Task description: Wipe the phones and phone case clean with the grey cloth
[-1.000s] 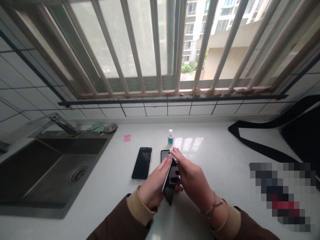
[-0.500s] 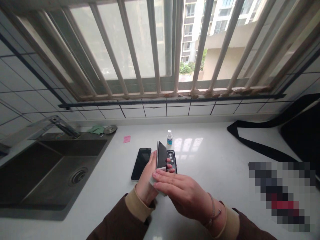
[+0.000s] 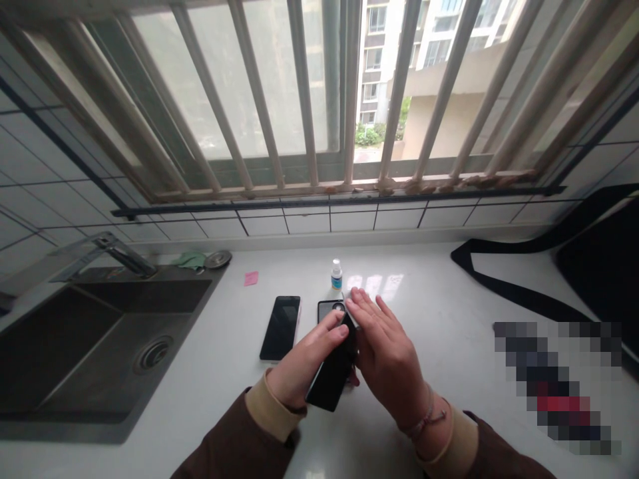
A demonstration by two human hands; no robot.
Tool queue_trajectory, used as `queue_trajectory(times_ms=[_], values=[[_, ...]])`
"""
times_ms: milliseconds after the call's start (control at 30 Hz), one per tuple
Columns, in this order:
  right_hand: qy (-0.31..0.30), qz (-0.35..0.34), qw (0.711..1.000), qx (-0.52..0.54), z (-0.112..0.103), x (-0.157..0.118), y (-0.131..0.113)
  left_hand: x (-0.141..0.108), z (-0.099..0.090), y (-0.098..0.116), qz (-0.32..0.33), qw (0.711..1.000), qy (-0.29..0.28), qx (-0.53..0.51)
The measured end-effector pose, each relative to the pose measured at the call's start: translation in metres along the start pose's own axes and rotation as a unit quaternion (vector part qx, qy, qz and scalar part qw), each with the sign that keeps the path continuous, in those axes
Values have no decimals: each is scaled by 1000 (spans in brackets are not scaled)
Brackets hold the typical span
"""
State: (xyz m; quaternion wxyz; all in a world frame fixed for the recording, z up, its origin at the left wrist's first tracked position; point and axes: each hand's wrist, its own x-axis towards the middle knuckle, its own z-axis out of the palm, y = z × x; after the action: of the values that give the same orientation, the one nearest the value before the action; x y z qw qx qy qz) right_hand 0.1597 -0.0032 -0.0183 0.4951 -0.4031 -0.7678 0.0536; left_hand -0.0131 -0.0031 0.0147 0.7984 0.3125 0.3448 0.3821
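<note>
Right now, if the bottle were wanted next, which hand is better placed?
Probably the right hand: it is nearer the bottle, while the left hand grips the tilted phone.

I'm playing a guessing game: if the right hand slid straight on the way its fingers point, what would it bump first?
Probably the small white bottle, just ahead of the right hand. How high the hand is isn't clear, so it might pass over or beside it.

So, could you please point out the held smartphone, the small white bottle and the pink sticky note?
Held smartphone (image 3: pixel 333 370), head view, dark face.
Small white bottle (image 3: pixel 336 280), head view, label.
Pink sticky note (image 3: pixel 251 279), head view, middle.
</note>
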Motion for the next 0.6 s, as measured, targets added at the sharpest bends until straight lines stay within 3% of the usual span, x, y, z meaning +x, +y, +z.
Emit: queue_trajectory(times_ms=[133,333,467,600], values=[[14,60,996,60,-4,4,2,0,-4,-1,-29,995,-65,77],[13,223,962,159,-11,12,3,0,-5,-1,-33,998,-50,-6],[11,271,941,205,-11,15,9,0,-4,3,-66,992,-42,-102],[16,311,907,283,-3,13,18,3,1,5,-38,989,13,-142]])
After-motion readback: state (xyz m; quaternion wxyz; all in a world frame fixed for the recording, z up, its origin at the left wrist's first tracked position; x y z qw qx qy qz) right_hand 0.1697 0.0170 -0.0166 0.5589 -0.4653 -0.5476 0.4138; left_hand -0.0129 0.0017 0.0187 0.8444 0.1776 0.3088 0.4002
